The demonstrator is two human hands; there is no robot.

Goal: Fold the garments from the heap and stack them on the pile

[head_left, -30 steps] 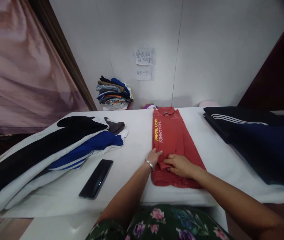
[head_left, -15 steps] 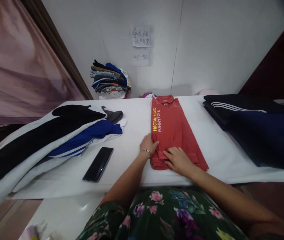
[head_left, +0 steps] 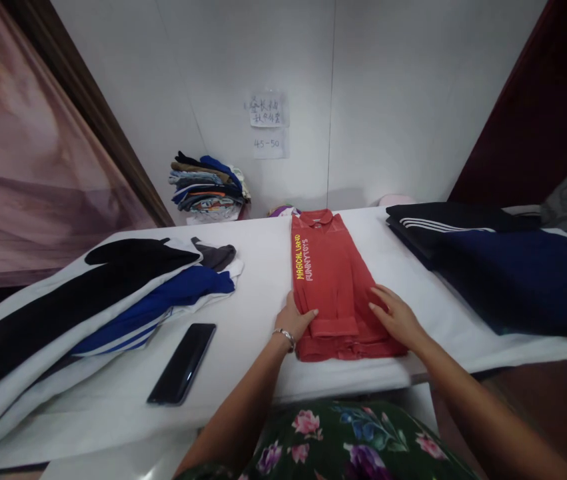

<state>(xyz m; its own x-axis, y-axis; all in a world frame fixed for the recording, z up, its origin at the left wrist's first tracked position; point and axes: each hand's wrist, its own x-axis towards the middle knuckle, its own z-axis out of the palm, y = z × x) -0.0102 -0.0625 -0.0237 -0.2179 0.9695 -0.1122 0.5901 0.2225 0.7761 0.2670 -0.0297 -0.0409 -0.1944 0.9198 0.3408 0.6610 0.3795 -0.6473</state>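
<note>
A red collared shirt [head_left: 333,273] lies partly folded on the white-covered table, collar toward the wall. Yellow and pale lettering runs along its left side, and a sleeve is laid down its front with the cuff near the hem. My left hand [head_left: 293,320], with a bracelet at the wrist, grips the shirt's lower left edge, thumb on top and the other fingers partly hidden. At the lower right edge my right hand [head_left: 397,319] rests on the cloth, with its visible fingers apart.
To the left lie black, white and blue garments [head_left: 148,293] and a black phone [head_left: 183,363]. Folded dark clothes [head_left: 493,267] sit on the right. By the wall stand a clothes stack [head_left: 208,187] and paper signs [head_left: 269,127] above the white table [head_left: 258,267].
My right hand has moved from the sleeve cuff to the shirt's right edge. My left hand stays at the left edge. The camera view has shifted.
</note>
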